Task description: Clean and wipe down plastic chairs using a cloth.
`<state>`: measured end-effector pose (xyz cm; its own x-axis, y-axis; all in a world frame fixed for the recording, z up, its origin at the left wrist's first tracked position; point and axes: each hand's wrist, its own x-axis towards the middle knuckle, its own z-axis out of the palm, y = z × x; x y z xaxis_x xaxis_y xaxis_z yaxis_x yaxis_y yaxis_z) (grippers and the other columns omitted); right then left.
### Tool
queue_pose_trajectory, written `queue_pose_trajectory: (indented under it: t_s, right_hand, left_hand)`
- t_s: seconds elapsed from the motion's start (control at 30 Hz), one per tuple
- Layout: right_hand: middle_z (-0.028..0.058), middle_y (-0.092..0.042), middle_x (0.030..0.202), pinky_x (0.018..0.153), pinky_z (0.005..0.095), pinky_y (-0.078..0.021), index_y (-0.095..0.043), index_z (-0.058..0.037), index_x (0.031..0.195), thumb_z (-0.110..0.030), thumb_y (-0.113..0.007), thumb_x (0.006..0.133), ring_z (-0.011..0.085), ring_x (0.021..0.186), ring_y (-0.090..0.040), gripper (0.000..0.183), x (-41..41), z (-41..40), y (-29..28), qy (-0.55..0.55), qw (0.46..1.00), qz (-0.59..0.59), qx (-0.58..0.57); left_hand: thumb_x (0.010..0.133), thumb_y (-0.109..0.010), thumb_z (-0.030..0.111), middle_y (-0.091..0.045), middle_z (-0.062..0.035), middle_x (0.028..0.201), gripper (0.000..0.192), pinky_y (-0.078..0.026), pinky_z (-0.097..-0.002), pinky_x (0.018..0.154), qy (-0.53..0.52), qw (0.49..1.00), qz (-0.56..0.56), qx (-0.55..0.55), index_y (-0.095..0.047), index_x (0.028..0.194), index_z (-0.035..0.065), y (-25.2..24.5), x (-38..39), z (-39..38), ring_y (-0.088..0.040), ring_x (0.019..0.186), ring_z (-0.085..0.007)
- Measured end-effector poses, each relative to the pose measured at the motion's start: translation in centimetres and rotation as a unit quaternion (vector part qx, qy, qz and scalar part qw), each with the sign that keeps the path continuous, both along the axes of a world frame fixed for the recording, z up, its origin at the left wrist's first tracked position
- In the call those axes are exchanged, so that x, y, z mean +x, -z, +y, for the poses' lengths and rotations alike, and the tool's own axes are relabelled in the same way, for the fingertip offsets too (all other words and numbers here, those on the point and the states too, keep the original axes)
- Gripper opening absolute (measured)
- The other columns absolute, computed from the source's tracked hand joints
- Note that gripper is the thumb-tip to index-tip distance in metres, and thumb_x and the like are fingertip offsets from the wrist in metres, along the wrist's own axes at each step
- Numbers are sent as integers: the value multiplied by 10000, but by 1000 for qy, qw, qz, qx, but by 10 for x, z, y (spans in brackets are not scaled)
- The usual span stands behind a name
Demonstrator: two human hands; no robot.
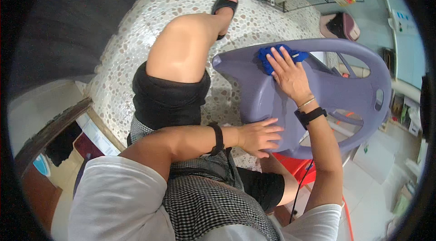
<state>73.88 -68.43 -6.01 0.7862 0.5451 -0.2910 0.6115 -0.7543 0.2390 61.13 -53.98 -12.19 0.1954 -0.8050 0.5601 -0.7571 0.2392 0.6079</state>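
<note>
A grey-purple plastic armchair [344, 59] lies before me, its slotted backrest towards the right. My right hand [291, 76] presses a crumpled blue cloth [267, 59] against the inner side of the armrest and seat, fingers stretched over it. Part of the cloth is hidden under the palm. Nearer to me, my left hand [260, 137] rests on the edge of the seat [269, 105] with its fingers spread and nothing in it. Wet-looking streaks run across the seat between the two hands.
A black wire rack [284, 6] with bottles stands at the far side. Beside it is a pink bin [349, 26]. Red plastic [296, 167] shows under the chair. A black cable [301, 186] hangs by my right arm. Pebble-patterned tiles [126, 53] cover the floor.
</note>
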Motion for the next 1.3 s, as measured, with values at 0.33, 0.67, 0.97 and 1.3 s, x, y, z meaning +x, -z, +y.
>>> queue_pose_trajectory:
  t_s: [0.33, 0.67, 0.97, 1.3]
  right_hand:
    - [95, -458, 1357, 992, 479, -360, -534, -98, 1244, -205, -508, 848, 279, 1289, -387, 412, 0, 48, 8, 62, 980, 185, 23]
    - [104, -316, 1461, 1057, 504, -270, -470, -142, 1323, -205, -359, 945, 378, 1329, -292, 399, 41, 117, 135, 114, 896, 387, -187]
    - [-3, -403, 1404, 1004, 432, -294, -552, -267, 1223, -192, -556, 802, 240, 1287, -369, 427, 38, 51, 37, -17, 989, 58, -138]
    - [158, -451, 1332, 1002, 430, -369, -487, -162, 1282, -103, -475, 799, 344, 1211, -434, 487, 84, -201, -157, 261, 912, -315, 33]
  left_hand:
    - [837, -504, 523, -255, -96, 1480, 702, -62, -508, 1127, -87, 908, -145, 384, -345, 1388, 118, -21, 3, -4, -171, 1378, -302]
    - [936, -398, 384, -186, -110, 1503, 611, -84, -521, 1124, -61, 895, -166, 409, -234, 1437, 75, -21, 5, -5, -134, 1382, -340]
    - [933, -373, 477, -130, -146, 1511, 663, -67, -534, 1119, -46, 924, -93, 368, -215, 1446, 88, -17, 1, -4, -93, 1381, -377]
    - [855, -397, 591, -192, -161, 1496, 767, -47, -551, 1105, -59, 928, -141, 340, -271, 1434, 104, -26, 6, 10, -83, 1384, -377]
